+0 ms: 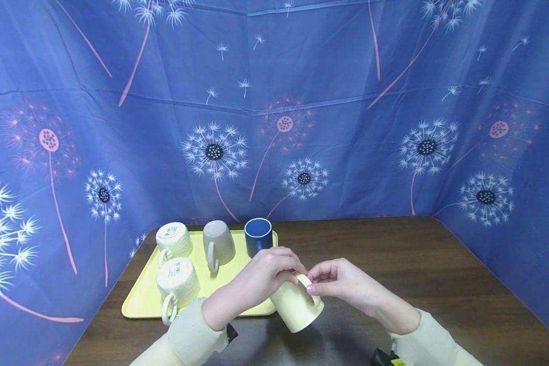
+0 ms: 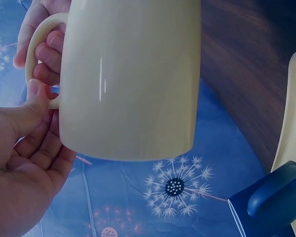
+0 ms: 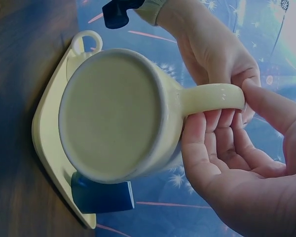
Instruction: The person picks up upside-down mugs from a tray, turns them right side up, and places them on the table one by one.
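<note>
A pale yellow mug is held tilted in front of the tray, its handle on the upper side in the head view. My left hand pinches one end of that handle, the thumb on it. The right hand grips the handle from the other side, with its thumb on the outer bend and fingers beneath. The mug's plain base faces the right wrist camera. Its mouth is hidden in the head view.
On the left of the brown table lies a yellow tray. Two white mugs and a grey mug stand upside down on it, beside a dark blue mug. Blue dandelion-print cloth hangs around the table.
</note>
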A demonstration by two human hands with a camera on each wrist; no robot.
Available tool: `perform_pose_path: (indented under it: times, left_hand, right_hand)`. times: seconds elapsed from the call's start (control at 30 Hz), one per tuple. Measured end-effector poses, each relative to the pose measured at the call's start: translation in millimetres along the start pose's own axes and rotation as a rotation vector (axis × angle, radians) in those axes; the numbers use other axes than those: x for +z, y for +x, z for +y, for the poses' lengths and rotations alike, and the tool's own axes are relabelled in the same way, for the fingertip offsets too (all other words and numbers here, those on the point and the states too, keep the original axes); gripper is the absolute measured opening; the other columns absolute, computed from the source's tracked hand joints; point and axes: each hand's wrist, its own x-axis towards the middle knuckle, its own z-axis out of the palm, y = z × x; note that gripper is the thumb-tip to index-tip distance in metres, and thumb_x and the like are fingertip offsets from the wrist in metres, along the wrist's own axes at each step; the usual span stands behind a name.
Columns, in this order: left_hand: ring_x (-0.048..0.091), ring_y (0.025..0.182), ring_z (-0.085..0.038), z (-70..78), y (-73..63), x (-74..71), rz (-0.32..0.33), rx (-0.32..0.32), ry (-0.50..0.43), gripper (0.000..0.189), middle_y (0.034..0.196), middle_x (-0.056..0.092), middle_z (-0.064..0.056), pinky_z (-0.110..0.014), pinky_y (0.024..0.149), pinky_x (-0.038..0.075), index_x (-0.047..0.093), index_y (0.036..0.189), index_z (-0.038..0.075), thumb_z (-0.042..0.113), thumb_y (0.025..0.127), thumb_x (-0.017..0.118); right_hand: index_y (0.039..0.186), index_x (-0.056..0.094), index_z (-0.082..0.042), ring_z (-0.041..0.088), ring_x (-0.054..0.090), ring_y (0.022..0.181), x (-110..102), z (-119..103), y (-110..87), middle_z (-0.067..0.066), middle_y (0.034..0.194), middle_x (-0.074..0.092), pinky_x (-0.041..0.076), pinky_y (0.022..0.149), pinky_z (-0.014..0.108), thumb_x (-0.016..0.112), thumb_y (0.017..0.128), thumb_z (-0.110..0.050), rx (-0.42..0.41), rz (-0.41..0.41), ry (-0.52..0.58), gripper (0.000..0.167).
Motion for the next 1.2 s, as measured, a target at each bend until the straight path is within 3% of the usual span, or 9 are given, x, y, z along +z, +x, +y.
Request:
perform_pose_path:
  times: [0.23, 0.47, 0.77, 0.97, 1.2]
  left_hand:
    - [0.063, 0.088, -0.007, 2.3, 1.2, 2.7, 0.012, -0.054, -0.011, 0.016, 0.089, 0.069, 0.004, -0.012, 0.08, 0.047, 0.072, 0.092, 0.01, 0.008, 0.077, 0.075]
    - [0.062, 0.088, -0.007, 2.5, 1.8, 6.4, 0.023, -0.048, -0.008, 0.017, 0.089, 0.069, 0.004, -0.012, 0.08, 0.047, 0.072, 0.092, 0.01, 0.008, 0.076, 0.075]
    - [0.062, 0.093, -0.009, 4.2, -0.5, 8.0, 0.045, -0.091, -0.034, 0.023, 0.097, 0.069, 0.001, -0.013, 0.081, 0.048, 0.071, 0.099, 0.008, 0.006, 0.077, 0.075]
    - [0.062, 0.101, -0.012, 3.1, -5.7, 3.1, 0.113, -0.124, -0.031, 0.034, 0.106, 0.067, -0.001, -0.019, 0.086, 0.049, 0.068, 0.108, 0.007, 0.003, 0.075, 0.076]
    - [0.06, 0.103, -0.013, 3.6, -13.7, -7.6, 0.212, -0.184, -0.002, 0.039, 0.108, 0.065, -0.001, -0.023, 0.087, 0.05, 0.067, 0.11, 0.008, 0.003, 0.073, 0.078]
  right_hand:
    - [0.1, 0.061, 0.014, 0.008, 0.062, 0.08, 1, 0, -1.6, 0.0, 0.086, 0.066, 0.051, 0.074, 0.023, 0.066, 0.086, -0.007, -0.033, 0.002, 0.006, 0.026]
    - [0.097, 0.06, 0.013, 0.006, 0.061, 0.078, -1, 3, -4.4, -0.001, 0.084, 0.066, 0.051, 0.071, 0.022, 0.063, 0.087, -0.005, -0.092, -0.006, -0.013, 0.021]
    - [0.098, 0.058, 0.014, 0.006, 0.061, 0.079, -2, 7, -6.8, -0.001, 0.087, 0.066, 0.051, 0.071, 0.023, 0.062, 0.087, -0.004, -0.114, 0.004, 0.001, 0.021]
    - [0.1, 0.054, 0.017, 0.006, 0.061, 0.079, -4, 9, -5.4, -0.002, 0.086, 0.065, 0.051, 0.071, 0.023, 0.06, 0.088, -0.003, -0.138, 0.033, 0.04, 0.024]
    - [0.102, 0.055, 0.013, 0.009, 0.063, 0.083, -10, 12, -4.0, -0.001, 0.087, 0.065, 0.05, 0.076, 0.025, 0.062, 0.088, -0.006, -0.139, 0.143, -0.007, 0.024]
